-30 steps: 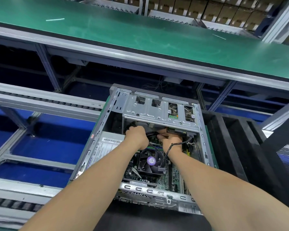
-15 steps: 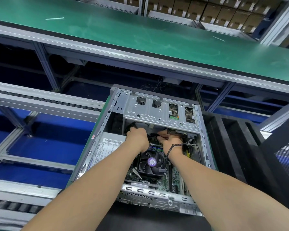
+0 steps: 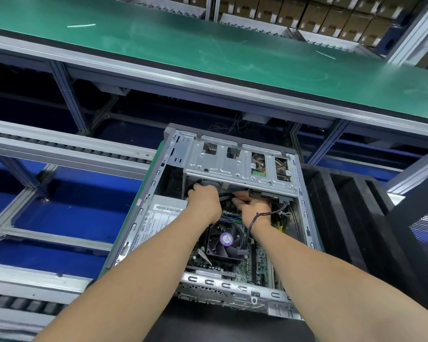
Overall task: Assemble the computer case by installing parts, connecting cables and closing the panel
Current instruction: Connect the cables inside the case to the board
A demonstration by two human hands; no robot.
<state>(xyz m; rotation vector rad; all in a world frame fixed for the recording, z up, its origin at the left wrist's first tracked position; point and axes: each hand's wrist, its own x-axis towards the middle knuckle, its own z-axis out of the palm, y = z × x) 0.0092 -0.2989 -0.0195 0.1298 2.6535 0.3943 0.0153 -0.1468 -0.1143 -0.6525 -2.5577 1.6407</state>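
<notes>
An open computer case (image 3: 143,218) lies on its side at centre, with a green conveyor belt (image 3: 208,50) beyond it. Both hands reach under the drive cage (image 3: 232,166). The right hand (image 3: 255,208) pinches black cables (image 3: 225,195). The left hand (image 3: 204,202) has its fingers curled out of sight, and what they hold cannot be told. The cooling fan (image 3: 225,239) sits nearer, between the forearms.
</notes>
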